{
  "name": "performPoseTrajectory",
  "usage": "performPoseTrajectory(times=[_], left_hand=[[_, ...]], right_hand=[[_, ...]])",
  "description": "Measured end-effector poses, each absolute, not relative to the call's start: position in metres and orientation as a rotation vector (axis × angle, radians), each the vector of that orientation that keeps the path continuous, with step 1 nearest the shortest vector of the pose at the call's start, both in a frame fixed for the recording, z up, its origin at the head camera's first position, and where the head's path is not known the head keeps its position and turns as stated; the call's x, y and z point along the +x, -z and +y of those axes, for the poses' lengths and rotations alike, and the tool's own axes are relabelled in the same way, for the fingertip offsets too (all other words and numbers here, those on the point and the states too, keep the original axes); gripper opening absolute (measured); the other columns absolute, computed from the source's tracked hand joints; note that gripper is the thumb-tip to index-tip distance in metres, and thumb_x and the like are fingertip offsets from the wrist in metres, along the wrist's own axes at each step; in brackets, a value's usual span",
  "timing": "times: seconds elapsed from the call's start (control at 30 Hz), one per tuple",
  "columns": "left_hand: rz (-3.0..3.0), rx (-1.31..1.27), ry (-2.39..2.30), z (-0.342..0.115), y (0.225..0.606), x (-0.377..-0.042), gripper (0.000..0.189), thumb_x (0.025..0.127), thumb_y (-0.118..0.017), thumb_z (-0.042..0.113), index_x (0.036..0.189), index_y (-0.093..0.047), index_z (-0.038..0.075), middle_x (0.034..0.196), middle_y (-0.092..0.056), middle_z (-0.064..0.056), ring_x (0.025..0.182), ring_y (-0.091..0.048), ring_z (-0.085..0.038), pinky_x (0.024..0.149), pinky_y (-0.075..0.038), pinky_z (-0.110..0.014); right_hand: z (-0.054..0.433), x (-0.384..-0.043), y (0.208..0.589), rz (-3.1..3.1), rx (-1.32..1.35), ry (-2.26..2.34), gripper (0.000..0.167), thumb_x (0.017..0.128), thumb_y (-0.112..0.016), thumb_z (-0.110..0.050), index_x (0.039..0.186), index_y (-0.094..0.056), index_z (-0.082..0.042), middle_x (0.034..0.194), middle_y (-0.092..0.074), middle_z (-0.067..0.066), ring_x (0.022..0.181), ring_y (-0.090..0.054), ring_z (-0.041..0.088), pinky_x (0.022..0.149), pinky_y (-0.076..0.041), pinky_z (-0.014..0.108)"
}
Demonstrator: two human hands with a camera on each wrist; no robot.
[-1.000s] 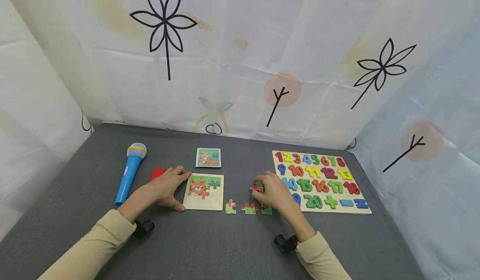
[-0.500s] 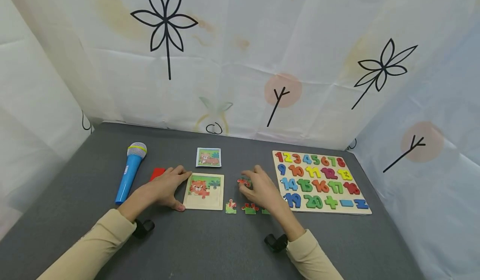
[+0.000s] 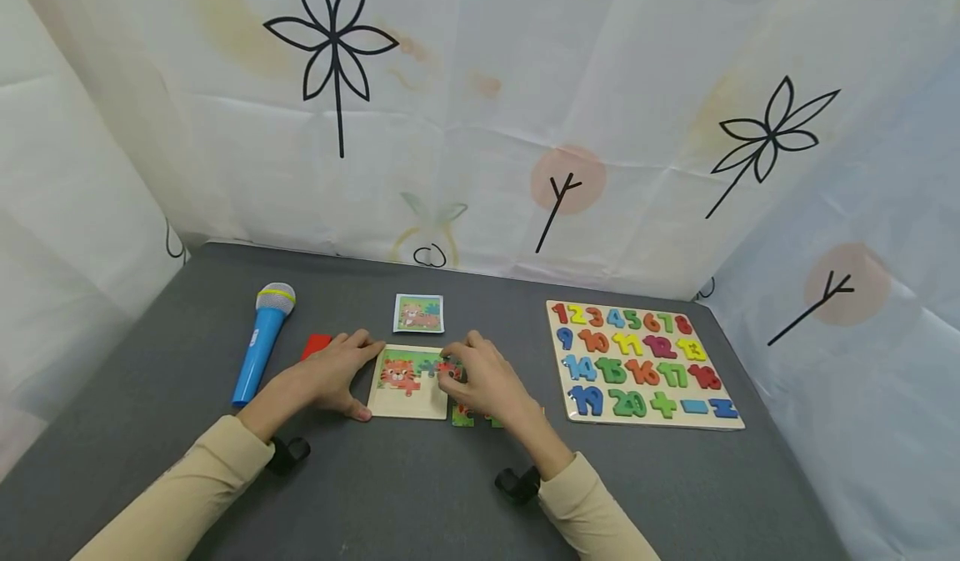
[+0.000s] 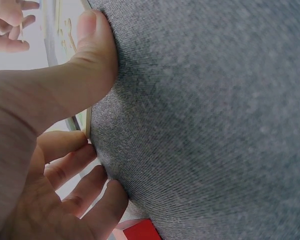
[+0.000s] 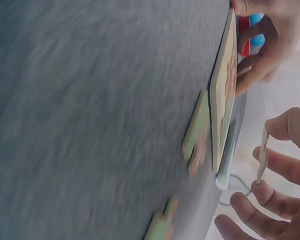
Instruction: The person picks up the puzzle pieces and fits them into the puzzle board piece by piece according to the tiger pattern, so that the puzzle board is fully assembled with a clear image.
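Your R hand (image 3: 487, 380), fingers pinching a puzzle pc (image 5: 262, 156), has just moved L to the tray's (image 3: 397, 407) R edge, nr the unfilled part; L hand (image 3: 330, 376) fingers, unclenched, touch its L side.

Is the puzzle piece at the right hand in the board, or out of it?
Out: the right hand pinches the puzzle piece in the air, apart from the wooden board.

Head view, clock from ctr | we see blue mic (image 3: 258, 351) at 8, grey head (image 3: 276, 298) twd 1 | red block (image 3: 315, 344) at mic's 3, part hidden | no. board (image 3: 647, 421) at 4, multicol. digits (image 3: 628, 403) | we've wht curtain (image 3: 480, 119) behind, blk-outline flwrs (image 3: 334, 37) at 11 & 2 | grey tbl (image 3: 420, 494) at 6
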State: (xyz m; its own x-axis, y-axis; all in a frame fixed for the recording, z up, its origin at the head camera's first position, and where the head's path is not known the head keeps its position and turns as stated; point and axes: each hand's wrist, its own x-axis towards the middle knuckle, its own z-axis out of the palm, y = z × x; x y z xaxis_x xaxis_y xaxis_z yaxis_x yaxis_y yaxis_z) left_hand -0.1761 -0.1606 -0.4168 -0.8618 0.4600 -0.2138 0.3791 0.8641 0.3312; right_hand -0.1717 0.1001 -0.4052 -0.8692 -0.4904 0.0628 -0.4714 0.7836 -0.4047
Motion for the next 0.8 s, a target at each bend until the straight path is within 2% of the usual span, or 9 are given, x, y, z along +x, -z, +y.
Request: performPoseTrajectory(times=[0.37,0.8], left_hand=[[2.746,0.631,-0.408,-0.160,0.416,-0.176,0.104,0.067,-0.095,0.045,0.149,-0.049,0.000,0.136,-0.051,-0.015,0.117,-0.049,-0.032,0.101,-0.052,-0.054],[2.769,0.681,-0.426,-0.160,0.414,-0.173,0.102,0.068,-0.095,0.044,0.148,-0.049,-0.001,0.135,-0.052,-0.015,0.115,-0.050,-0.031,0.099,-0.052,-0.052]], right_hand=[[0.079,-0.173,0.410,2.895,-0.841,0.570,0.031,0.089,-0.068,-0.019,0.119,-0.075,-0.014,0.097,-0.059,0.005,0.077,-0.042,0.014,0.064,-0.035,0.023],[0.071,-0.174,0.417,2.943,-0.830,0.397,0.027,0.093,-0.072,-0.026,0.118,-0.077,-0.020,0.103,-0.062,0.004,0.079,-0.045,0.014,0.061,-0.033,0.024]])
